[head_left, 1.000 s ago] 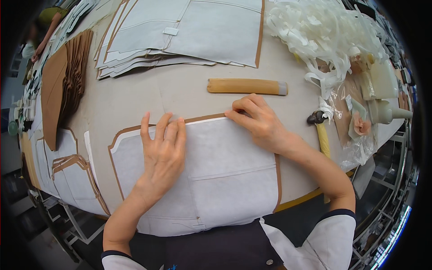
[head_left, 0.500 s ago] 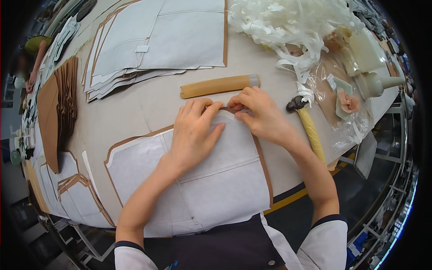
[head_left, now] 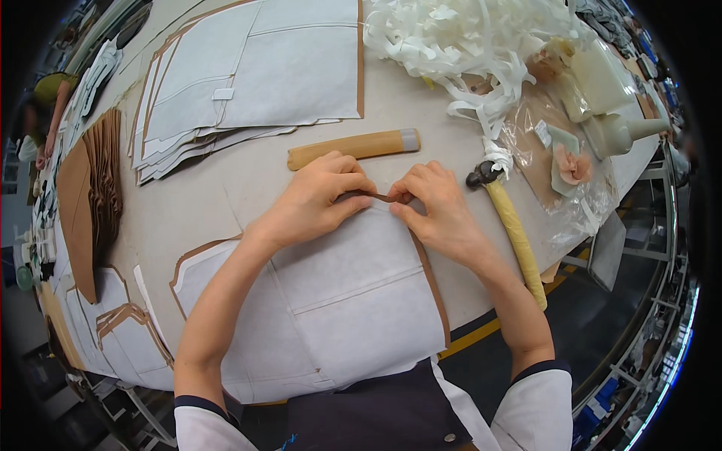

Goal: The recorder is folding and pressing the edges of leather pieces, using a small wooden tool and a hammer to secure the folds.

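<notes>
A large panel (head_left: 353,301) lies before me, white-backed with a narrow brown border and stitched seam lines. Its far edge is pinched between the thumb and fingers of my left hand (head_left: 320,195). A short way to the right, my right hand (head_left: 432,207) pinches the same edge near the far right corner. Between the two hands the brown border stands slightly raised and curled. Just beyond my fingers rests a flat tan wooden bar (head_left: 346,148) with a grey band at its right end. Right of my right hand is a hammer (head_left: 515,233) with a yellow wrapped handle.
Far left sits a stack of similar panels (head_left: 301,75), with folded brown pieces (head_left: 90,203) nearer. Smaller white-and-brown pieces (head_left: 131,338) lie at the near left. White strips (head_left: 459,52), a squeeze bottle (head_left: 620,134) and clear plastic are at the right. Another person's arm (head_left: 56,124) shows far left.
My left hand has turned from lying partly spread over the panel to pinching its far edge. The brown border between my hands now shows lifted. The whole view has shifted slightly.
</notes>
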The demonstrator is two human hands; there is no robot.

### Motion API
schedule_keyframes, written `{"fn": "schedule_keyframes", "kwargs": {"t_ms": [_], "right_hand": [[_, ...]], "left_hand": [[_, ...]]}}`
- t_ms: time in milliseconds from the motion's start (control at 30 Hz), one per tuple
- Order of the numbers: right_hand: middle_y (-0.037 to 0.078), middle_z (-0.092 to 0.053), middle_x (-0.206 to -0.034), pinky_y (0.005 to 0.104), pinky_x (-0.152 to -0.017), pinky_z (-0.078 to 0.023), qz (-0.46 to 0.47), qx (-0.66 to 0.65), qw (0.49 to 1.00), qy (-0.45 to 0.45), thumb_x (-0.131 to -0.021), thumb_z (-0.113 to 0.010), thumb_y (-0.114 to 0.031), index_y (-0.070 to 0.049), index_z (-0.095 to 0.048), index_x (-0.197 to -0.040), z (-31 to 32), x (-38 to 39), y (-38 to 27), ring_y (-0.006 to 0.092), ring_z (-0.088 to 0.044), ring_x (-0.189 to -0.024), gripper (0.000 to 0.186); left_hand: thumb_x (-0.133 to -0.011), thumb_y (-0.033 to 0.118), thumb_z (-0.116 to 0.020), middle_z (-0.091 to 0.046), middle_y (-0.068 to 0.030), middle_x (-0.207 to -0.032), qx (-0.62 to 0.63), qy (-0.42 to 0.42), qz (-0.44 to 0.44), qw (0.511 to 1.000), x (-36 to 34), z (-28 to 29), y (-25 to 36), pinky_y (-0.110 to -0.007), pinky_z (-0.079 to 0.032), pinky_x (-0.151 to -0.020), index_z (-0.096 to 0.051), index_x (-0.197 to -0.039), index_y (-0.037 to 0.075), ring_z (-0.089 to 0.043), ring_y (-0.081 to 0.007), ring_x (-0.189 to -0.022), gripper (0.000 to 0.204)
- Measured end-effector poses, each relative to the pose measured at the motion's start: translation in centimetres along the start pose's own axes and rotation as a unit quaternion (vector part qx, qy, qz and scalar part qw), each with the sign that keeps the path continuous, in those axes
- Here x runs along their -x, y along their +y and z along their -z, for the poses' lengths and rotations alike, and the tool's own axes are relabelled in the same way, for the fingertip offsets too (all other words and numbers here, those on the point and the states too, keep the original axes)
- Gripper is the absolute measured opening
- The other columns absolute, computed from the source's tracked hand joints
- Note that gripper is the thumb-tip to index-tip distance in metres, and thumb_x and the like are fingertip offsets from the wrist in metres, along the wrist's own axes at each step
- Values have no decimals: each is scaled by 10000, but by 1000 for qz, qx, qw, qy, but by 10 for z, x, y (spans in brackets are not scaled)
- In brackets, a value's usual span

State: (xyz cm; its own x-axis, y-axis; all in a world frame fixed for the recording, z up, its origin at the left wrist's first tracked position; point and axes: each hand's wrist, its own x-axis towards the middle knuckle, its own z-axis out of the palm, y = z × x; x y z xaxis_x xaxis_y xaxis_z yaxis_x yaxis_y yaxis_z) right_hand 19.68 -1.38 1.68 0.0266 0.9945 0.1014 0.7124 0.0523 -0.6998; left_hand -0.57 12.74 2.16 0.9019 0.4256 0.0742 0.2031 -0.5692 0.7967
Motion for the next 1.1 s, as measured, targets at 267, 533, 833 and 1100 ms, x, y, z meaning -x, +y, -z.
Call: {"fn": "schedule_keyframes", "kwargs": {"t_ms": [267, 533, 833, 1100], "right_hand": [[26, -631, -960, 398, -916, -389, 20, -18, 999, 25, -852, -770, -50, -85, -715, -919, -8, -10, 1, 248, -551, -1013, 94], [21, -634, -970, 379, -898, -395, 85, -40, 995, 40, -853, -764, -19, -83, -777, -973, -6, -4, 18, 241, -554, -999, 137], [68, -648, -1033, 415, -860, -458, 269, 87, 958, 46, -750, -756, -20, -33, -764, -999, -1, -4, 32, 269, -602, -1056, 249], [101, -647, -1101, 444, -911, -465, 324, 166, 930, 36, -750, -761, -31, 1, -728, -1090, 1, 2, 21, 311, -599, -1115, 343]], "left_hand": [[-885, 129, -826, -666, -20, -1020, -34, -10, -98, 995, -10, -1, -20, -376, -482, -906, -810, -1036, 113, -589, -222, -1002, 153], [-864, 81, -821, -668, 21, -1018, -12, 11, -128, 992, -8, -4, -31, -362, -465, -903, -842, -1050, 170, -569, -206, -969, 207], [-826, 46, -810, -675, 12, -1028, -76, 8, -191, 979, -7, -2, -33, -371, -479, -860, -840, -1081, 185, -576, -222, -961, 292], [-767, -7, -802, -675, -41, -1105, -189, 110, -192, 957, 13, -14, -5, -411, -496, -881, -788, -1168, 142, -631, -260, -1024, 428]]}}
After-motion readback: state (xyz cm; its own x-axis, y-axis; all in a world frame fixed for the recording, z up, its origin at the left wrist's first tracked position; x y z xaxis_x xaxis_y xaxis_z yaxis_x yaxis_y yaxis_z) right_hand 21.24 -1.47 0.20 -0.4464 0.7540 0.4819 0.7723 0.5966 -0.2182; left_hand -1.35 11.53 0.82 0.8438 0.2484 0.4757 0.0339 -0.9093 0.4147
